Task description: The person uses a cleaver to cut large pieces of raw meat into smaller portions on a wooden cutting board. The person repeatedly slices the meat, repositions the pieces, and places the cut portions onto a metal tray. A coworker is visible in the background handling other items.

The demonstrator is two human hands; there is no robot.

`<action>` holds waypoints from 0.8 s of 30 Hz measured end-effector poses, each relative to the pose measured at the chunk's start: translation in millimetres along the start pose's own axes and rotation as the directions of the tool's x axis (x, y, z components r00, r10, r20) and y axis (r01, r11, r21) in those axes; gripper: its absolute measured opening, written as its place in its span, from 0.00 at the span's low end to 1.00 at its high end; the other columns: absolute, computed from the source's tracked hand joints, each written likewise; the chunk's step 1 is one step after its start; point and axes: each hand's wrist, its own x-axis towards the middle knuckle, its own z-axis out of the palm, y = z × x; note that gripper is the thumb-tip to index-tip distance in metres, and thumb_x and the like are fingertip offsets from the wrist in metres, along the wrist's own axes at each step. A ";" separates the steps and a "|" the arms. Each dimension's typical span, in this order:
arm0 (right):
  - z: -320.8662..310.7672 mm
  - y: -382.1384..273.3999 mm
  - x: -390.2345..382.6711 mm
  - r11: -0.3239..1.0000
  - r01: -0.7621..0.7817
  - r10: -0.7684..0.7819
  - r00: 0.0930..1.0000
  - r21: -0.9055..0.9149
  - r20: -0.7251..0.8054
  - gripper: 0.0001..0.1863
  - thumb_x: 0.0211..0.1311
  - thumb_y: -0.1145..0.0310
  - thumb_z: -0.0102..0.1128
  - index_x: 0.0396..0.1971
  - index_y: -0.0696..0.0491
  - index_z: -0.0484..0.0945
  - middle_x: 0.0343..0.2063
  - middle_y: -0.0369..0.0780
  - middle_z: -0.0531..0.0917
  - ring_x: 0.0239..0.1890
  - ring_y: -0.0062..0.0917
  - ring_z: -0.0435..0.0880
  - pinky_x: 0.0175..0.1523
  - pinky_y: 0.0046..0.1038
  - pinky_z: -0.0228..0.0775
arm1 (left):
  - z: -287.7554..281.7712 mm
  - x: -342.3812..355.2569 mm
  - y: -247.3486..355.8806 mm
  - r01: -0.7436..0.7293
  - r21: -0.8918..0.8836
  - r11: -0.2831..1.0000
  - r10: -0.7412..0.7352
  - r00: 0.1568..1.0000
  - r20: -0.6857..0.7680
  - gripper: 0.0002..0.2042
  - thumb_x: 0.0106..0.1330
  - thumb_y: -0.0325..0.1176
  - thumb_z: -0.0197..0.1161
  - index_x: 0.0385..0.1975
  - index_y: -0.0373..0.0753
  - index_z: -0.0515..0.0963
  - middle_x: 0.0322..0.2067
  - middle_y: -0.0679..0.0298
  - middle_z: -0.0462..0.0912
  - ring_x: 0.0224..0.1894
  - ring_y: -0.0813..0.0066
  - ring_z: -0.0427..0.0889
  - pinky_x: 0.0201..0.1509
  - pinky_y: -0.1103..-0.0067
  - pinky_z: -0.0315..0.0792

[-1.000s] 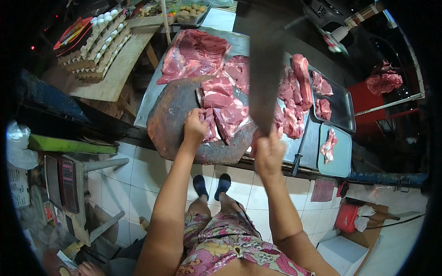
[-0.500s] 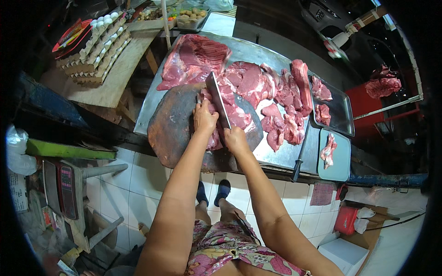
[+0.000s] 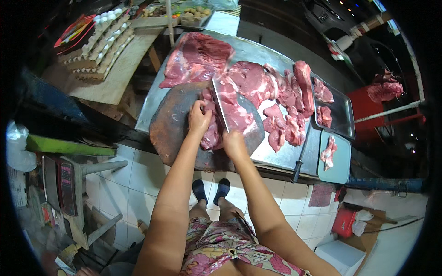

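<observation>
A dark, worn round chopping block (image 3: 172,129) sits on the steel table (image 3: 149,110). My right hand (image 3: 234,145) is closed round the handle of a large cleaver (image 3: 219,106), whose blade points away from me and lies in the raw meat (image 3: 237,119) on the block. My left hand (image 3: 199,118) is closed on a cut of that meat (image 3: 212,135), just left of the blade. Behind lie a large slab of meat (image 3: 193,57) and several more pieces (image 3: 251,80), with a long dark-handled tool (image 3: 301,158) to the right.
Egg trays (image 3: 103,48) and a red tray (image 3: 71,39) stand on a board at left. Below are a scale (image 3: 64,186) and a stool leg. At right are a steel tray (image 3: 343,117), a teal tray (image 3: 340,165) and hanging meat (image 3: 384,89). A co-worker's hand (image 3: 85,271) shows at bottom left.
The cleaver, blurred and raised high a second ago, has come down into the meat beside my left hand. My right hand moved left with it. Since half a second ago little has moved.
</observation>
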 end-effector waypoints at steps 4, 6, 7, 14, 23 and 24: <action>50.8 64.6 2.4 0.995 0.022 -0.028 0.998 0.092 0.064 0.19 0.59 0.64 0.49 0.28 0.68 0.78 0.28 0.67 0.77 0.38 0.60 0.79 0.47 0.52 0.70 | 15.1 1.0 16.4 -0.153 0.301 0.941 0.169 0.985 -0.026 0.18 0.51 0.27 0.66 0.43 0.39 0.73 0.42 0.51 0.76 0.49 0.50 0.76 0.56 0.65 0.70; 27.1 57.4 -0.7 0.994 0.047 -0.045 0.999 0.094 -0.026 0.17 0.60 0.64 0.51 0.30 0.65 0.79 0.27 0.64 0.78 0.35 0.59 0.79 0.43 0.53 0.70 | 17.8 7.8 11.4 0.011 0.245 0.970 0.002 0.998 -0.056 0.19 0.50 0.25 0.65 0.44 0.38 0.72 0.43 0.49 0.77 0.49 0.48 0.77 0.55 0.64 0.71; 7.2 41.9 -2.3 0.989 0.118 -0.110 0.990 0.092 -0.083 0.15 0.60 0.65 0.51 0.30 0.64 0.78 0.26 0.63 0.78 0.33 0.59 0.79 0.40 0.53 0.70 | 20.8 8.7 7.0 0.101 0.213 0.972 -0.096 0.995 -0.034 0.19 0.50 0.25 0.64 0.44 0.38 0.71 0.44 0.48 0.77 0.49 0.47 0.77 0.54 0.64 0.71; -104.5 -63.9 -3.4 0.527 0.725 -0.307 0.649 0.443 -0.696 0.22 0.74 0.62 0.44 0.18 0.54 0.71 0.11 0.35 0.73 0.13 0.17 0.69 0.20 0.21 0.58 | 6.7 17.4 -35.2 0.163 -0.234 0.958 -0.169 0.986 -0.006 0.17 0.52 0.26 0.64 0.43 0.38 0.72 0.37 0.57 0.80 0.40 0.67 0.81 0.44 0.74 0.74; 14.5 26.3 -2.4 0.996 0.082 -0.083 0.996 -0.033 -0.032 0.16 0.60 0.64 0.50 0.29 0.65 0.77 0.24 0.62 0.79 0.32 0.57 0.81 0.43 0.53 0.71 | -22.0 15.9 -33.1 0.355 -0.715 0.603 -0.327 0.927 0.185 0.19 0.55 0.20 0.60 0.48 0.36 0.69 0.31 0.64 0.75 0.28 0.75 0.77 0.30 0.79 0.74; 0.6 25.5 -10.9 0.986 0.169 -0.168 0.982 0.002 -0.085 0.13 0.59 0.67 0.51 0.30 0.64 0.76 0.23 0.61 0.79 0.29 0.56 0.81 0.38 0.49 0.73 | -31.4 14.6 -33.0 0.400 -0.685 0.609 -0.341 0.912 0.229 0.20 0.55 0.21 0.61 0.49 0.35 0.69 0.32 0.64 0.76 0.29 0.74 0.77 0.32 0.79 0.75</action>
